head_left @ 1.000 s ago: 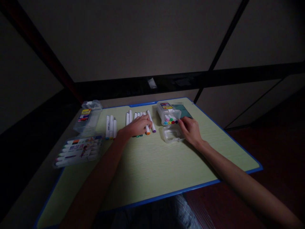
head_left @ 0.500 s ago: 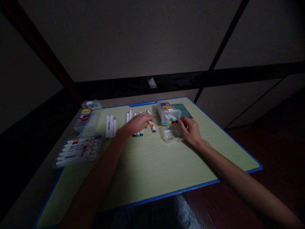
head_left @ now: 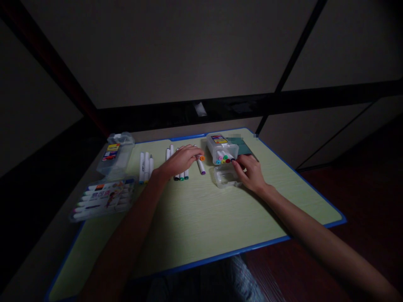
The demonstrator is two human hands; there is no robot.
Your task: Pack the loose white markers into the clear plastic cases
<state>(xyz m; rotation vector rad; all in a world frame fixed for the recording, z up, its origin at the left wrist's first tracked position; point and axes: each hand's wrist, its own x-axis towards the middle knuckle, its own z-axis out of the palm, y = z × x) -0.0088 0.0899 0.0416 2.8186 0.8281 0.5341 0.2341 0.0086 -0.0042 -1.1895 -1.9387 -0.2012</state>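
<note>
Orange-ended marker: seen in the head view at the fingertips of the left hand, over the purple-ended marker; most of the barrel is hidden.
Left hand: fingers are curled narrowly, the marker apparently held between thumb and fingers.
Purple-ended marker: laid on the table, its far part covered by the held marker and the fingers.
Green-ended markers: laid side by side under and beside the left hand, partly hidden.
Right hand: placed at the mouth of the clear case, thumb and forefinger drawn close together near the dark-ended marker; whether it is gripped cannot be told.
Case contents: coloured marker ends are seen facing the near side, stacked in the mouth.
Case lid: folded down onto the table in front of the mouth.
Handling: the orange-ended marker is judged light and stiff, smooth enough to slip or roll, and not fragile.
Hold: best taken at mid-barrel, between thumb and two fingers; a grip by the cap alone might be found less secure.
</note>
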